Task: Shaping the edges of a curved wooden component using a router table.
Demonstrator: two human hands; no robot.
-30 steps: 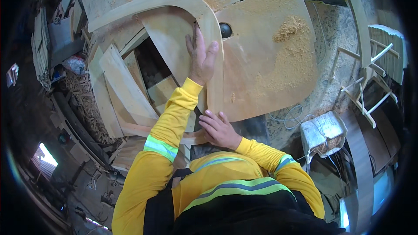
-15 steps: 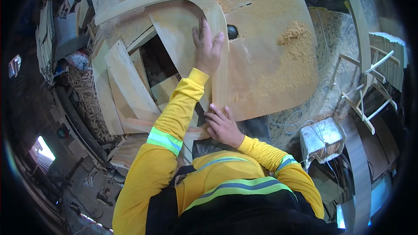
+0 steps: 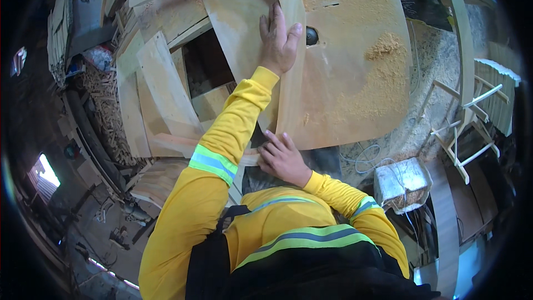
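Observation:
A curved pale-wood frame piece (image 3: 292,86) lies on a dusty wooden tabletop (image 3: 350,94). It bends at the far corner and runs off to the left. My left hand (image 3: 280,44) rests on its right-hand side, fingers stretched along the inner edge and thumb lying over the top. Nearer to me, my right hand (image 3: 285,161) touches the near end of the piece, with fingers apart and slightly bent; their undersides are hidden. A dark round metal knob-like part (image 3: 312,35) shows in a hole in the tabletop, close beside the frame's outer edge.
Loose boards (image 3: 166,86) lie around a dark opening (image 3: 208,64) at left. Sawdust (image 3: 386,47) is heaped at right. A dusty whitish box (image 3: 402,183) with a cable stands at lower right, near a slatted wooden frame (image 3: 469,116). Wood scraps (image 3: 102,105) pile up at far left.
The curved frame has slid away from me over the tabletop, along the dark round part, and my left hand has moved with it. My right hand has hardly moved. The whole view has shifted slightly.

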